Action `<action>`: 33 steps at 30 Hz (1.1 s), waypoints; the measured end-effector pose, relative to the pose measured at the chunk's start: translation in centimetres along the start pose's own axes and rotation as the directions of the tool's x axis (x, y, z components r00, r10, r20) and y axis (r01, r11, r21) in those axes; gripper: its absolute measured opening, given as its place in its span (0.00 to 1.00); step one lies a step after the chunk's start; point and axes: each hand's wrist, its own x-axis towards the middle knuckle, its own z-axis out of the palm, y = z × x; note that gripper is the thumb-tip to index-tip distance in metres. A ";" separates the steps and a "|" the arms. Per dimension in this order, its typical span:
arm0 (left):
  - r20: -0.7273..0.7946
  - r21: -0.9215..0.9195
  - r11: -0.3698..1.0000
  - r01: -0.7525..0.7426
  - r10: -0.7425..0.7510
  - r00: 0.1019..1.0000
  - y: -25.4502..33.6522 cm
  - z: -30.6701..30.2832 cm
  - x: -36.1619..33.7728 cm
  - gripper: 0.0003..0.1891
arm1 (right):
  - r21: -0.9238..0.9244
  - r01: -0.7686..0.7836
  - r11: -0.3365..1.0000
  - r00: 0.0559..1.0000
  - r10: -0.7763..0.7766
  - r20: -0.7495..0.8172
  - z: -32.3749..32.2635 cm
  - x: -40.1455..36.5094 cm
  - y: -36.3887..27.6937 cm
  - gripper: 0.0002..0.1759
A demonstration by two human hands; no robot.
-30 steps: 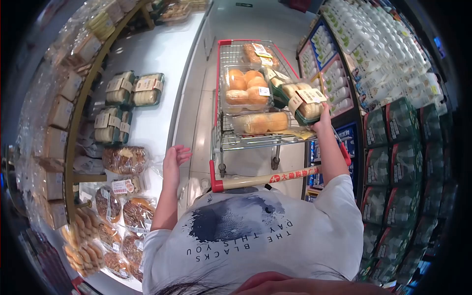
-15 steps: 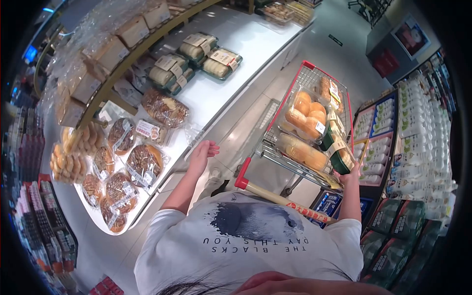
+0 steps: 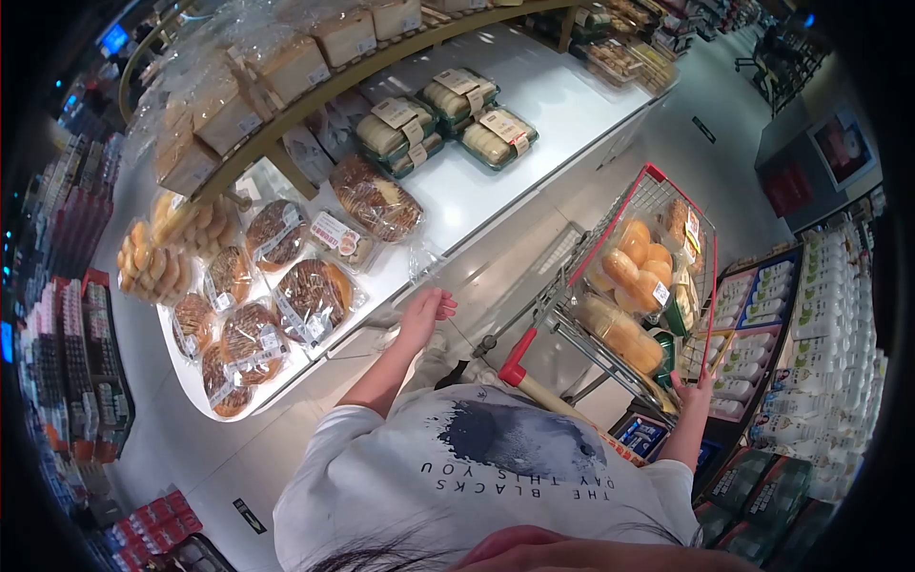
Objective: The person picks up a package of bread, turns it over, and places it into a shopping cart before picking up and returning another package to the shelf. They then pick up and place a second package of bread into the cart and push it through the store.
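My left hand [image 3: 431, 309] hangs in the air beside the white display counter's edge, its fingers loosely bent with nothing in them. At the right side of the shopping cart [image 3: 713, 250], my right hand [image 3: 694, 389] has its thumb and fingers apart and seems to hold nothing. Just beyond it, a green-trayed package [image 3: 682, 303] lies in the cart, partly hidden by its neighbours. Beside that package are a clear pack of round buns [image 3: 633, 267], a pack of long bread [image 3: 618, 334] and a brown topped loaf [image 3: 682, 229].
On the white counter [image 3: 496, 214] lie several bagged round breads [image 3: 312, 298] and green-trayed packs [image 3: 498, 136]. A raised shelf [image 3: 315, 100] holds bagged loaves. The cart's handle [image 3: 543, 391] is before my shirt. Shelves of white bottles [image 3: 829, 276] stand at the right.
My right hand has let go of the green-trayed package, which now sits lower in the cart. The view has turned, so the counter and cart appear further right.
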 end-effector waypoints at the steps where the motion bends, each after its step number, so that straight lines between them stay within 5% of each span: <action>1: 0.008 -0.012 1.000 0.004 -0.004 1.000 0.1 -0.2 0.1 0.18 | -0.014 0.037 0.999 0.999 -0.038 -0.014 -0.4 0.5 -0.1 0.22; 7: 0.014 0.006 1.000 -0.019 0.019 1.000 1.3 -2.6 1.1 0.18 | 0.017 0.082 0.996 0.996 -0.081 -0.023 1.3 -1.9 -0.3 0.18; 13: -0.042 -0.001 1.000 -0.002 0.002 0.999 2.9 -6.4 2.6 0.19 | -0.027 0.210 0.977 0.976 -0.212 -0.056 2.5 -2.8 -1.4 0.26; 16: -0.031 0.029 0.999 0.036 -0.035 0.999 3.8 -8.3 4.0 0.18 | 0.009 0.152 0.988 0.987 -0.152 0.050 -1.4 0.5 -5.0 0.28; 19: -0.088 0.144 0.989 -0.024 0.037 0.995 5.3 -10.0 6.7 0.18 | 0.081 0.249 0.965 0.967 -0.243 -0.076 0.8 -4.2 -4.2 0.27; 22: -0.231 0.285 0.954 -0.096 0.165 0.959 5.8 -14.4 10.9 0.19 | -0.028 0.324 0.946 0.944 -0.321 0.076 6.6 -6.3 -1.1 0.21; 25: -0.342 0.178 0.981 -0.080 0.138 0.930 7.7 -15.8 15.9 0.27 | 0.002 0.377 0.926 0.921 -0.375 0.110 8.4 -9.9 0.9 0.16; 28: -0.307 -0.120 0.993 -0.013 -0.024 0.951 9.9 -16.8 21.9 0.33 | 0.025 0.422 0.906 0.903 -0.423 0.080 9.2 -13.3 2.7 0.14; 33: -0.391 -0.202 0.977 0.065 -0.141 0.910 9.5 -18.6 34.2 0.45 | -0.027 0.468 0.883 0.876 -0.459 0.152 5.7 -16.4 3.6 0.15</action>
